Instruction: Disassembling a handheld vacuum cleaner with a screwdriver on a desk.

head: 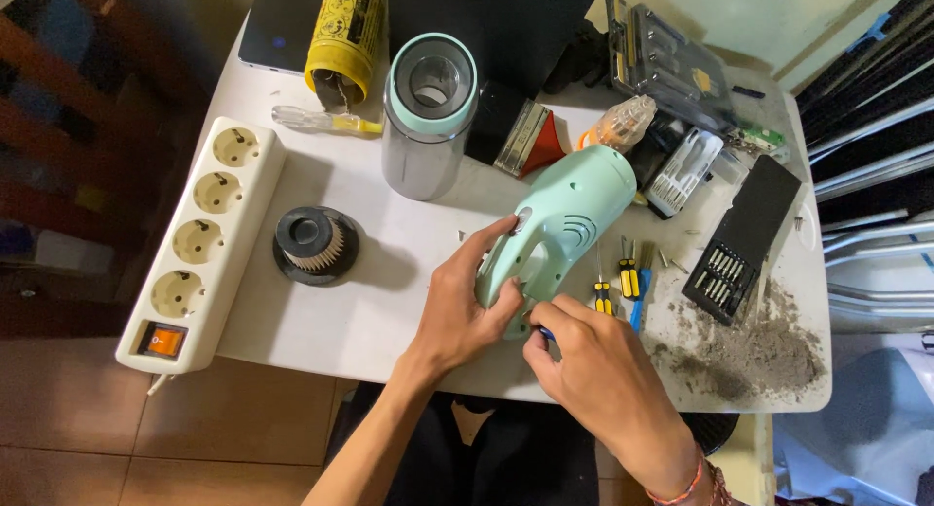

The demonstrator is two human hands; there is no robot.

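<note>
The smooth mint-green plastic vacuum body [559, 229], rounded w/ curved vent slits, lies near the white table's [389, 302] front edge, long axis pointing up-right, left hand [467, 307] gripping its handle end, right hand [593, 370] pinching a small blue-tipped tool [546, 334] against it.

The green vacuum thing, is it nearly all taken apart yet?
Partly. The dust cup and round filter are already off and stand apart on the table, with a dust pile emptied beside them. The left hand steadies the mint-green vacuum body while the right hand works a small screwdriver at its handle. The body itself looks unopened.
</note>
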